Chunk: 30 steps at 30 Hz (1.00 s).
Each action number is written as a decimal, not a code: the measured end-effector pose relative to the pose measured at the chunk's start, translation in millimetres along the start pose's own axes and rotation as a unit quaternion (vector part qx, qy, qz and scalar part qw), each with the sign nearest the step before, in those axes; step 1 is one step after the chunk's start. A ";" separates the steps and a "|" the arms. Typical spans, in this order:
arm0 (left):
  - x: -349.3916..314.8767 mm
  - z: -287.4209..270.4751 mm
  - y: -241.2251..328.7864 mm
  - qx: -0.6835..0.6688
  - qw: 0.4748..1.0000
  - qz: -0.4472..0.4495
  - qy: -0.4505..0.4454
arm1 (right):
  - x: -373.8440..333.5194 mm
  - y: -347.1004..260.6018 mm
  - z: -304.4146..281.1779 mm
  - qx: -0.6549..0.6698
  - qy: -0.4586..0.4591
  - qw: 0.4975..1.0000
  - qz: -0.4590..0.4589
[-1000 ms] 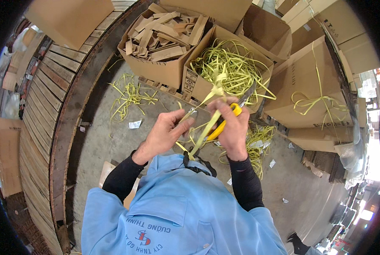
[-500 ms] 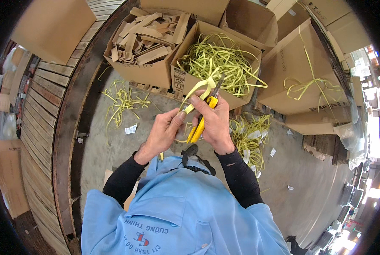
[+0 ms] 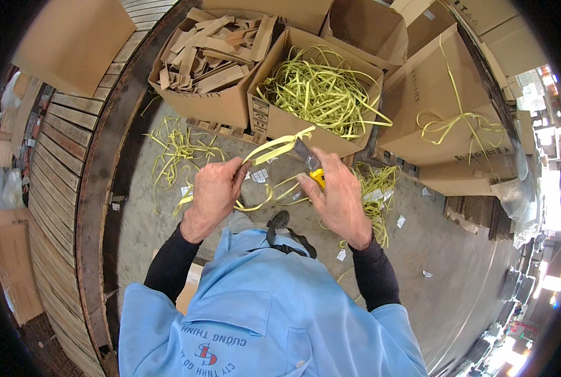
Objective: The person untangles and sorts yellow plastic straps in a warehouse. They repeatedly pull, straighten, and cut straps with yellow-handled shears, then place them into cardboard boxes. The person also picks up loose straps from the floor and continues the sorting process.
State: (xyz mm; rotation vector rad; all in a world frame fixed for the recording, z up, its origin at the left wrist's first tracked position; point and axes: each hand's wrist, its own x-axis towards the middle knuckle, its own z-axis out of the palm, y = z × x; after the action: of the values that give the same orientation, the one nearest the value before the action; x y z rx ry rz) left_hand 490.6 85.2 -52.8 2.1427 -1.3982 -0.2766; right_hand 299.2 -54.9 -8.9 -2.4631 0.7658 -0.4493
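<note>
My left hand (image 3: 211,193) is closed on a looped yellow-green packing strap (image 3: 274,149), its end reaching up to the right. More of the strap hangs below, between my hands. My right hand (image 3: 338,200) grips a yellow utility knife (image 3: 318,178) and stands apart from my left. The knife's flat metal blade tilts up toward the strap's free end; most of its handle is hidden in the palm. Beyond my hands, an open carton (image 3: 280,125) holds a heap of loose yellow-green straps (image 3: 324,91).
A carton of cardboard strips (image 3: 211,53) stands left of the strap carton. Strap tangles lie on the floor at left (image 3: 180,151) and right (image 3: 378,195), among scattered paper labels. A curved slatted conveyor (image 3: 60,163) runs along the left. A large tied carton (image 3: 444,107) stands at right.
My hands have moved apart, the left going left with the strap and the right going right with the knife. The knife no longer lies against the strap.
</note>
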 end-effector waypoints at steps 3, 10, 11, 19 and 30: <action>-0.3 0.8 -1.4 0.035 0.999 0.026 -0.019 | -1.5 6.3 -2.9 -0.105 -0.080 0.991 -0.037; 5.9 1.7 2.2 0.059 0.992 0.013 -0.110 | 8.8 25.9 -3.6 -0.234 -0.177 0.948 -0.123; 6.2 1.2 1.7 0.064 0.993 -0.007 -0.094 | 9.0 26.9 -4.4 -0.243 -0.197 0.940 -0.132; -1.0 10.1 2.5 0.028 0.983 0.027 -0.178 | 21.7 30.3 4.8 -0.264 -0.205 0.933 -0.137; -14.6 -14.2 9.4 0.030 0.956 0.101 -0.273 | 28.0 42.4 -5.7 -0.126 -0.136 0.966 -0.179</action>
State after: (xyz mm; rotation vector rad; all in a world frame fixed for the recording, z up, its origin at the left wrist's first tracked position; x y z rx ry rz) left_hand 483.5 100.3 -37.7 2.0315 -1.9345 -0.8001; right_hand 300.5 -103.7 -23.9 -2.8358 0.2779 -0.1350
